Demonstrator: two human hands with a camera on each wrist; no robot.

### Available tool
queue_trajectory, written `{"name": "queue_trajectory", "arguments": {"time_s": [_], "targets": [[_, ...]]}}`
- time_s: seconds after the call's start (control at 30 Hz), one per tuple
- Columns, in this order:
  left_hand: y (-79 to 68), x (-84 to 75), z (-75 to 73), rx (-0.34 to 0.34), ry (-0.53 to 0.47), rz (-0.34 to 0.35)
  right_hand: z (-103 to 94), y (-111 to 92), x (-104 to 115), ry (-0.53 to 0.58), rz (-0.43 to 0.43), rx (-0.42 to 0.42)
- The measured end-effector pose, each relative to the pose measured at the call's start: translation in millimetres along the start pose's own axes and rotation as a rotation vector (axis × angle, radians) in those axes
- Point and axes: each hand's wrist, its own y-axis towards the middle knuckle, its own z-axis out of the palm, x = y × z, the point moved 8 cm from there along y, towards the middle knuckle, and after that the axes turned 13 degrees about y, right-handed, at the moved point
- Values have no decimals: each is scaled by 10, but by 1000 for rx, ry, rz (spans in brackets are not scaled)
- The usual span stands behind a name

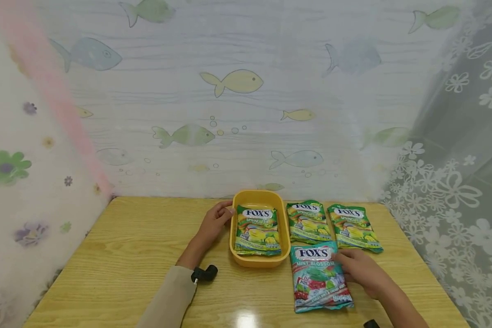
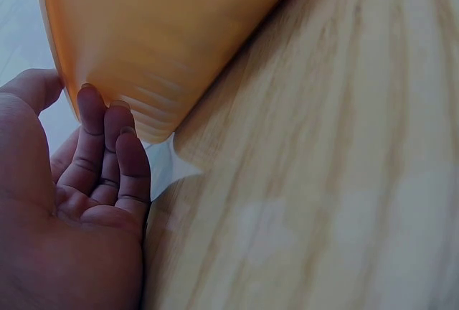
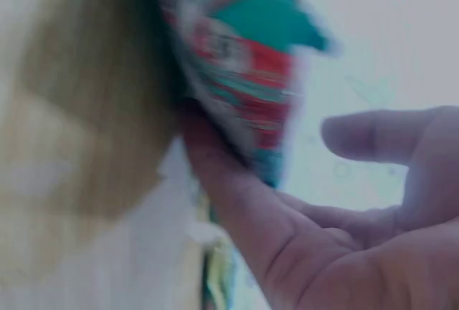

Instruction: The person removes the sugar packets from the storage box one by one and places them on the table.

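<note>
A yellow plastic tray point(image 1: 238, 261) stands on the table with one green Fox's Spring Tea candy bag point(image 1: 257, 231) inside. My left hand point(image 1: 216, 222) holds the tray's left side, thumb at the rim and fingertips against the outer wall point(image 2: 179, 30). To the right of the tray lies a teal Fox's Mint Blossom candy bag point(image 1: 320, 279). My right hand point(image 1: 362, 269) is at that bag's right edge. In the right wrist view, extended fingers reach under the blurred bag point(image 3: 244, 59), while the thumb point(image 3: 366, 135) stands apart from it.
Two more green Spring Tea bags, a nearer one point(image 1: 308, 223) and a farther one point(image 1: 354, 228), lie at the back right of the wooden table point(image 1: 127, 259). Behind the table hangs a fish-print curtain point(image 1: 238, 136); a white-flowered lace curtain point(image 1: 455, 205) borders the right side.
</note>
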Motion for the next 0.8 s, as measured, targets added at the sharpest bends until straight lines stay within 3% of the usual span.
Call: {"name": "queue_trajectory", "arguments": {"time_s": [0.33, 0.6, 0.8], "targets": [[2, 27, -7, 2, 33, 6, -39, -118, 154, -199, 15, -38], [17, 24, -15, 0, 29, 2, -9, -206, 429, -472, -160, -143], [10, 9, -15, 4, 11, 12, 124, -251, 574, -492, -247, -169]]}}
